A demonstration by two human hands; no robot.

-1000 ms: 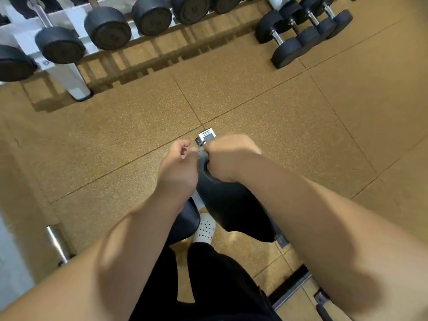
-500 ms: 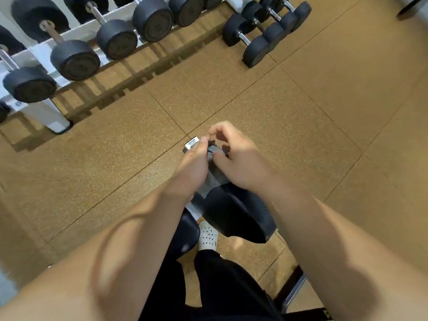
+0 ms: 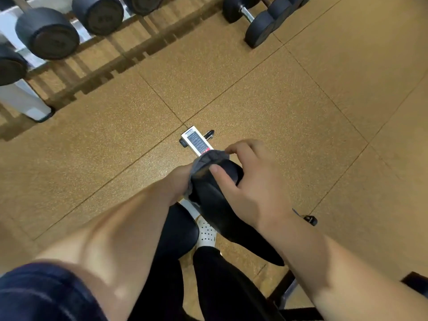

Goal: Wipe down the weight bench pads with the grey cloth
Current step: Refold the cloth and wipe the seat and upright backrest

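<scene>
The grey cloth (image 3: 209, 162) was seen draped over the far tip of the black bench pad (image 3: 220, 205), bunched across its top edge and hanging a little down the left side. The left hand (image 3: 179, 181) was pressed against the left side of the pad tip, touching the cloth; its fingers were hidden behind the cloth and pad, so whether they were closed on the cloth could not be told. The right hand (image 3: 252, 181) was laid over the right side of the pad with the fingers loosely spread, the thumb resting on the pad just below the cloth's edge and the fingertips reaching to the cloth's far end.

Beyond the cloth, a white bench frame (image 3: 196, 142) with a printed label was seen projecting over the brown speckled floor (image 3: 301, 112). A second dark pad (image 3: 183, 230) and a white perforated shoe (image 3: 206, 232) were seen below the arms. Dumbbells were held on a rack (image 3: 46, 35) at the upper left, and further dumbbells (image 3: 259, 24) lay on the floor at the top.
</scene>
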